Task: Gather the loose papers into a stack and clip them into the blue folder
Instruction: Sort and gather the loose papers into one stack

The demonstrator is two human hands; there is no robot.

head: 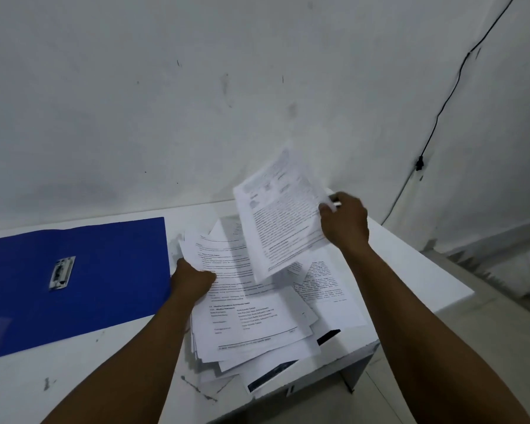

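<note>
The person is standing at a white desk and is partway through the gathering. The right hand is lifting a few sheets off the far side of the heap, tilted up toward the wall; its fingers are pinching the sheets' right edge. The left hand is gripping the left edge of the papers, with the thumb lying on top of the upper sheets; the other fingers are hidden underneath, so I cannot tell how they are lying.

The papers are lying in a loose, fanned heap on the right half of the desk, corners sticking out at all angles and some sheets hanging past the near edge. Nothing is squared up yet.

The folder is lying open and flat on the left half of the desk, just beside the left hand. Its clip is sitting in the middle of the blue panel with no paper under it.

By my reckoning the job is in its early stage: sheets are being collected, while aligning them into a stack, carrying them left to the folder and clipping them in are all left to do.
</note>
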